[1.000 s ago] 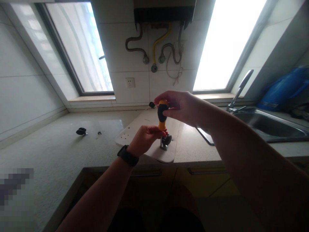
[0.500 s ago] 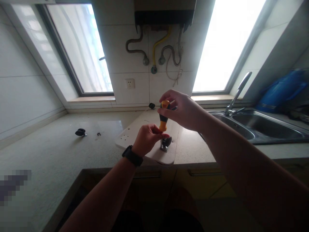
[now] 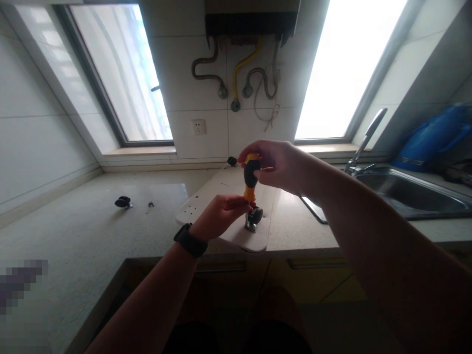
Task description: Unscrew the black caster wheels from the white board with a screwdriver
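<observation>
My right hand point(image 3: 271, 164) is closed around the orange and black handle of a screwdriver point(image 3: 252, 172), which stands upright with its shaft pointing down. Just below the handle, the fingers of my left hand point(image 3: 226, 211) pinch at the screwdriver's shaft. Under the tip is a caster wheel point(image 3: 255, 215), black with a metal bracket, on the near end of a pale board point(image 3: 236, 238). The exact contact of the tip is too small to make out. Another caster point(image 3: 232, 161) stands at the board's far end.
On the counter point(image 3: 92, 231) to the left lie a loose caster point(image 3: 123, 202) and some small screws point(image 3: 151, 204). A sink point(image 3: 413, 191) with a tap point(image 3: 367, 140) is on the right. Hoses point(image 3: 236, 81) hang on the wall ahead.
My right hand has shifted its grip on the screwdriver, its fingers now opened somewhat round the handle. My left hand has moved slightly left and down, and more of the caster shows.
</observation>
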Demonstrator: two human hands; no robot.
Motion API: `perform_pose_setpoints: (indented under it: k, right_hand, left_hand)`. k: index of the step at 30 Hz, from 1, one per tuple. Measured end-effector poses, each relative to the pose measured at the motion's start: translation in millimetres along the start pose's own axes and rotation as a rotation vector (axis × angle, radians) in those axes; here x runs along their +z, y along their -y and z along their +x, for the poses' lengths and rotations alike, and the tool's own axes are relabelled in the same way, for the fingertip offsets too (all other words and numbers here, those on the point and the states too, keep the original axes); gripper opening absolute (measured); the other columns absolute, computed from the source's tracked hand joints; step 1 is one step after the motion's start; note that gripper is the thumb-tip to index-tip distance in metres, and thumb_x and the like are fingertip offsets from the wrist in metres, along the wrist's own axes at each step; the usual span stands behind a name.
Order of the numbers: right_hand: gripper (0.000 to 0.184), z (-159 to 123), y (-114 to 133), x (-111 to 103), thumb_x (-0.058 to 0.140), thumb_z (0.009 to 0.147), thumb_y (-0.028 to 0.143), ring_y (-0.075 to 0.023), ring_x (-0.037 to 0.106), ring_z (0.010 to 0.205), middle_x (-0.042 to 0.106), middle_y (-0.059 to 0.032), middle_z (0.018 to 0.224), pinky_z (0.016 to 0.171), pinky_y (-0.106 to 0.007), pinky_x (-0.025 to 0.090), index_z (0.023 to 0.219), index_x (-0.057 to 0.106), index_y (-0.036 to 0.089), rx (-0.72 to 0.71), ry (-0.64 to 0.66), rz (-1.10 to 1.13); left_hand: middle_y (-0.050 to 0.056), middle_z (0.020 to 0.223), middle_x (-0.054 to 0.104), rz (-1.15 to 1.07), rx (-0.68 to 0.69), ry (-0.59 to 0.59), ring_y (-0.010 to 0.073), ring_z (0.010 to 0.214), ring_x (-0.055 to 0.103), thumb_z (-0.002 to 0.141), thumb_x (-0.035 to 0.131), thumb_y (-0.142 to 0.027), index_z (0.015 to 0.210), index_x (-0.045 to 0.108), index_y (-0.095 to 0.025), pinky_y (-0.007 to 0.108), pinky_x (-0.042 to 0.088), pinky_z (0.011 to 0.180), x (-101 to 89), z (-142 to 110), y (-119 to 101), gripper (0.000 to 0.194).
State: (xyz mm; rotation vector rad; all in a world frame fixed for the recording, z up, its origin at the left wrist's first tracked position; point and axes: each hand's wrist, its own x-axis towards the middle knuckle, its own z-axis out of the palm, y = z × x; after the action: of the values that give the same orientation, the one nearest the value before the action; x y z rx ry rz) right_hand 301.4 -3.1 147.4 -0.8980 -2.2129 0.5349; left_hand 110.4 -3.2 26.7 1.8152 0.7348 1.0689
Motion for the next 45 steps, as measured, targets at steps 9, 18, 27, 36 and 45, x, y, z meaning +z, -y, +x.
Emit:
perform_pose_setpoints:
  k: [9,18,27,36,45]
  right_hand:
    - [0.040,4.1,2.9,10.4,0.075,0.081,0.042,-0.0187,0.067,0.082,0.072,-0.0078,0.102,0.073,-0.037,0.059,0.115,0.075,0.021,0.029,-0.158,0.046]
    - [0.035,1.7,-0.8,12.5,0.068,0.086,0.042,-0.0211,0.067,0.086,0.071,-0.0083,0.102,0.073,-0.037,0.056,0.112,0.070,0.020,0.039,-0.138,-0.068]
    - [0.052,-1.6,0.8,4.3,0.073,0.081,0.031,-0.0221,0.068,0.101,0.070,-0.0077,0.116,0.089,-0.039,0.057,0.131,0.061,0.021,0.045,-0.059,-0.033]
    - [0.037,-0.1,2.3,13.0,0.064,0.088,0.037,-0.0207,0.063,0.088,0.064,-0.0089,0.112,0.075,-0.037,0.052,0.122,0.064,0.025,0.025,-0.081,-0.154]
    - [0.051,0.0,-3.5,19.9,0.070,0.083,0.058,-0.0175,0.058,0.075,0.067,-0.0051,0.094,0.064,-0.034,0.046,0.118,0.060,0.022,0.094,-0.175,-0.095]
  left_hand:
    - [0.008,0.095,0.080,-0.004,-0.056,-0.093,0.0191,0.088,0.073,0.087,0.073,-0.025,0.096,0.079,-0.017,0.036,0.057,0.086,3.3,2.8,3.4,0.014]
    - [0.006,0.081,0.077,0.068,-0.060,-0.190,0.0182,0.076,0.071,0.077,0.084,-0.038,0.084,0.074,-0.015,0.033,0.056,0.075,7.1,6.2,7.1,0.026]
    - [0.004,0.085,0.072,0.089,-0.029,-0.135,0.0149,0.074,0.067,0.080,0.082,-0.044,0.096,0.068,-0.014,0.029,0.053,0.069,4.8,5.9,6.0,0.037]
    - [0.010,0.103,0.079,-0.018,-0.052,-0.028,0.0204,0.096,0.073,0.089,0.073,-0.029,0.102,0.077,-0.015,0.038,0.056,0.094,2.5,2.5,5.6,0.020]
    - [0.004,0.077,0.075,0.097,-0.060,-0.188,0.0174,0.072,0.070,0.073,0.087,-0.044,0.079,0.069,-0.015,0.031,0.055,0.069,12.0,10.3,11.1,0.035]
